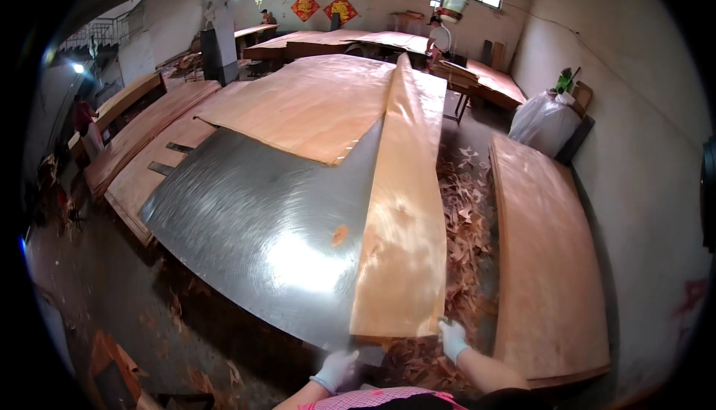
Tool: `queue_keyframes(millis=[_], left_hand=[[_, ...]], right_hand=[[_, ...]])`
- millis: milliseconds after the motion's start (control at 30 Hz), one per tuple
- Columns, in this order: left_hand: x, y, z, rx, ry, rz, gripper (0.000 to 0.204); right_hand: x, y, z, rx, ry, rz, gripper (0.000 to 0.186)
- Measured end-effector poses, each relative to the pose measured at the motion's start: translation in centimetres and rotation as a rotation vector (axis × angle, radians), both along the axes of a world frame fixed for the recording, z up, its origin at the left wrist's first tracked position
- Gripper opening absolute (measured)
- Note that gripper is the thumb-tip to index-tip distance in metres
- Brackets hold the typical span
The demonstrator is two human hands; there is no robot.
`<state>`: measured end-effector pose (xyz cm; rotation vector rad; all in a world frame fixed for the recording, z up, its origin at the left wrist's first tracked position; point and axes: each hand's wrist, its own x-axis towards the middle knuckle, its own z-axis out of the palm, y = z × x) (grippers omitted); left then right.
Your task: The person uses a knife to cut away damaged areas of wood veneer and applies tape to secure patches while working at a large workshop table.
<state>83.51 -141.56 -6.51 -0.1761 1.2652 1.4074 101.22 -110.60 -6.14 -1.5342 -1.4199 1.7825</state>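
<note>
A wide table (pixel 246 208) with a shiny dark top filled the middle. A large wood sheet (pixel 313 96) covered its far part, and a stack of sheets (pixel 550 261) lay apart on the right. A long wood strip (pixel 399 268) ran along the table's right side, its near end toward the person and its far end narrowing at a fold. Wood scraps (pixel 464 216) littered the floor between table and stack. The gloved right hand (pixel 453 339) pinched the strip's near right corner. The gloved left hand (pixel 337 370) blurred beside a dark flat block (pixel 371 355); whether it gripped that, I could not tell. A small brown patch (pixel 340 235) marked the tabletop.
</note>
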Motion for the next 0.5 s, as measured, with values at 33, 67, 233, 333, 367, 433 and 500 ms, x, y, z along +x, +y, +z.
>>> queue_keyframes(millis=[33,67,233,333,367,433,500], left_hand=[[-0.3,-0.3,-3.3,-0.036,0.014,-0.043,0.021],[-0.4,-0.5,-5.9,-0.037,0.018,-0.05,0.021],[-0.3,0.2,-5.7,0.066,0.488,-0.239,0.015],[0.3,1.4,2.6,0.016,0.193,-0.083,0.018],[0.4,1.6,5.3,-0.047,0.039,-0.003,0.019],[-0.1,0.3,5.4,-0.044,0.083,-0.041,0.018],[-0.3,-1.2,6.1,0.006,0.092,-0.085,0.016]], right_hand=[[0.7,-0.7,-0.5,0.0,-0.038,-0.012,0.025],[1.8,-1.1,-1.0,-0.059,-0.039,-0.037,0.024],[5.6,-2.8,-4.4,-0.145,-0.042,-0.111,0.023],[6.0,-4.0,-0.6,0.136,-0.475,0.316,0.033],[5.6,-4.6,-0.1,0.134,-0.476,0.311,0.033],[3.7,-6.2,0.5,0.546,-0.187,0.394,0.039],[-0.3,-8.9,5.7,0.771,-0.144,0.58,0.047]])
